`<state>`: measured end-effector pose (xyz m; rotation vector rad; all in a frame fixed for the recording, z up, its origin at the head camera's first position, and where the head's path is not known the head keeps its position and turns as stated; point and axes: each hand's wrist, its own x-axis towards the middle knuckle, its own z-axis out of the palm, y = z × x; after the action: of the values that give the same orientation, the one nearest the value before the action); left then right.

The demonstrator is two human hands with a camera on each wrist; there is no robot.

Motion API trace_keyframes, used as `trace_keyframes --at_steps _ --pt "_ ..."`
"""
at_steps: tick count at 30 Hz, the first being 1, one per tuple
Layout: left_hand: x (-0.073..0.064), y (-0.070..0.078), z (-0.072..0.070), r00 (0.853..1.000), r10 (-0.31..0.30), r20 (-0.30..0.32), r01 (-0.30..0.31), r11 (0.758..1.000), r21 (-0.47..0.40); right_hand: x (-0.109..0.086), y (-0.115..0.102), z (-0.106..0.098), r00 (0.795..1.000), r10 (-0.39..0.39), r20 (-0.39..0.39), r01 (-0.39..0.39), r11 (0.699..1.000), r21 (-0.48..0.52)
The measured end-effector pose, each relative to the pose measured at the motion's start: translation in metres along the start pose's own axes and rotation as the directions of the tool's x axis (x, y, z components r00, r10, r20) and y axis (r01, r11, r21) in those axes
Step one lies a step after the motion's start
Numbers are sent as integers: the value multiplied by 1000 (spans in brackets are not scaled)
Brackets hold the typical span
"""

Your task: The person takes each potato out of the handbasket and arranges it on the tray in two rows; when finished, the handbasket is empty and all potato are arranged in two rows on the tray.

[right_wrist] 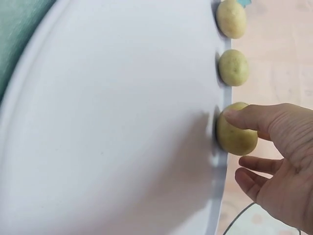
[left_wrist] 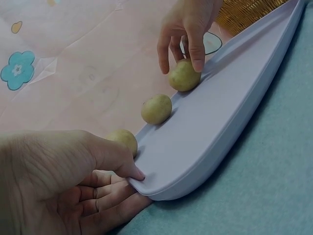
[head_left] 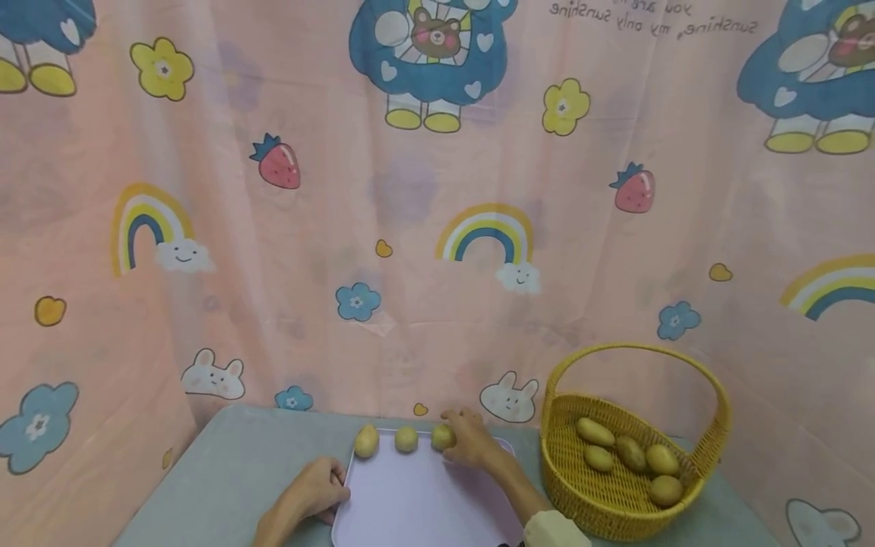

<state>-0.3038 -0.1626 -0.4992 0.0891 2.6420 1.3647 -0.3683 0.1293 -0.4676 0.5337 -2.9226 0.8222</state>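
Observation:
My left hand (head_left: 317, 488) pinches the left rim of a pale lilac tray (head_left: 417, 501), thumb on top and fingers beneath the edge. In the left wrist view that thumb presses the tray's corner. At the tray's far edge, my right hand (head_left: 473, 441) holds a potato (right_wrist: 237, 131) between thumb and fingers, while its other fingers stand apart from the potato. To its left along the same edge lie a round potato (head_left: 406, 439) and a longer potato (head_left: 366, 441), spaced apart in a row. The left hand partly hides the longer potato in the left wrist view.
A yellow wicker basket (head_left: 615, 524) with a tall handle stands right of the tray, close to my right forearm. Several potatoes (head_left: 630, 453) lie in it. A grey-green cloth (head_left: 232, 471) covers the table, and a pink printed curtain (head_left: 424, 342) hangs behind.

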Motion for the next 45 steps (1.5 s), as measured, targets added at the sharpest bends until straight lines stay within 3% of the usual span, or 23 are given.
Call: trace_keyframes --at_steps 7,12,17,25,31,33,35,39,42,45 --pt "0 0 1 999 -47 -10 47 999 21 -8 -2 -5 999 -25 -39 25 1000 -15" --pt "0 2 1 998 -57 -10 57 998 25 -15 -5 -27 989 -86 -120 81 996 -42" --pt "0 2 0 999 -38 -11 38 999 24 -26 -6 -65 981 -114 -158 118 993 15" --pt "-1 0 -4 999 -43 -22 43 999 3 -43 6 -145 984 -160 -82 173 970 173" --pt "-1 2 -1 999 -33 -5 33 999 0 -67 47 -193 987 -163 14 152 947 285" --pt "0 4 1 999 -36 -4 36 999 4 -76 65 -202 988 -154 9 143 937 317" --pt "1 5 2 999 -37 -4 37 999 3 -85 83 -206 991 -128 -27 130 937 323" --pt "2 5 2 1000 -30 4 30 1000 -2 -98 113 -198 992 9 -127 23 968 251" --pt "2 2 1 1000 -22 7 22 1000 -1 -97 130 -183 984 77 -162 -46 981 188" --pt "1 -1 1 1000 -28 8 28 1000 -1 -89 141 -170 983 85 -160 -64 989 133"
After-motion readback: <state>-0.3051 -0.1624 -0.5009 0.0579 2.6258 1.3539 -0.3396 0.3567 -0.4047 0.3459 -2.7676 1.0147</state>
